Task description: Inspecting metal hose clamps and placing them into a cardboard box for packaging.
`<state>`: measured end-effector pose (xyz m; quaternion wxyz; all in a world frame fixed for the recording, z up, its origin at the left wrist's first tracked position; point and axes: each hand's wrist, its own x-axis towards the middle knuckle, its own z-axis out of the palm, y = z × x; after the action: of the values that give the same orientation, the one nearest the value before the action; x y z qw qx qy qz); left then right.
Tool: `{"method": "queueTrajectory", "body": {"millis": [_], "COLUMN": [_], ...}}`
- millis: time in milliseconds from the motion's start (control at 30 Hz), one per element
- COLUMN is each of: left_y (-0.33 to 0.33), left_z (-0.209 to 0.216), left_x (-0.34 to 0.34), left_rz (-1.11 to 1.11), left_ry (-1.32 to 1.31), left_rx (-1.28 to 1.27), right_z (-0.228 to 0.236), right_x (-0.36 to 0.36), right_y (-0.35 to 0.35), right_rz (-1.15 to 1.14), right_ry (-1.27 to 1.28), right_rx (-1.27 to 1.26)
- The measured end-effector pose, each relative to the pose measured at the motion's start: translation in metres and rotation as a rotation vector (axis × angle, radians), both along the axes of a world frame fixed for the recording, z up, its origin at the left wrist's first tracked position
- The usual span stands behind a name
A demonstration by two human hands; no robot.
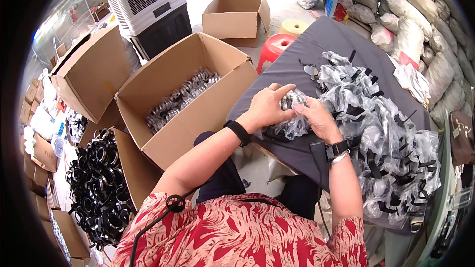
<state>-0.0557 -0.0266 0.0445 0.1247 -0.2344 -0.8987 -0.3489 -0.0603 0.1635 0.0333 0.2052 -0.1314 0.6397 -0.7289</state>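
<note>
Both hands meet over the near-left edge of a dark grey padded table (pixel 326 34). Between them is a small item in clear plastic wrap (pixel 287 101), with a shiny rounded part showing; its exact kind is partly hidden by the fingers. My left hand (pixel 269 106) grips it from the left, thumb and fingers curled round. From the right, my right hand (pixel 319 117) pinches it with thumb and fingers. More crumpled clear plastic (pixel 293 127) lies under the hands. To the right spreads a large heap of plastic-wrapped items with black straps (pixel 381 128).
At the left stands an open cardboard box (pixel 183 123) part filled with wrapped shiny pieces. Below it, another box holds many black rings (pixel 99 183). A red stool (pixel 277 49), a further open box (pixel 232 22) and an air cooler (pixel 143 0) stand beyond. Stacked sacks (pixel 415 24) line the right.
</note>
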Motion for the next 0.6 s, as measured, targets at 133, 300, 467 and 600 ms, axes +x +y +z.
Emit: {"method": "queueTrajectory", "body": {"millis": [133, 300, 467, 600], "left_y": [-0.008, -0.016, -0.017, -0.018], "left_z": [-0.008, -0.025, 0.0, 0.012], "left_x": [-0.012, -0.014, -0.003, 0.011], "left_rz": [-0.119, -0.116, 0.047, 0.052], "left_ry": [-0.281, -0.354, -0.109, -0.195], "left_rx": [0.389, 0.507, -0.189, -0.322], "right_z": [-0.002, -0.017, -0.037, -0.037], "right_x": [0.0, -0.006, -0.021, -0.024], "right_y": [-0.002, -0.007, -0.001, -0.001], "right_rz": [0.036, -0.048, -0.073, -0.061], "right_ry": [0.059, 0.094, 0.18, 0.212], "right_rx": [-0.05, -0.051, 0.152, 0.192]}}
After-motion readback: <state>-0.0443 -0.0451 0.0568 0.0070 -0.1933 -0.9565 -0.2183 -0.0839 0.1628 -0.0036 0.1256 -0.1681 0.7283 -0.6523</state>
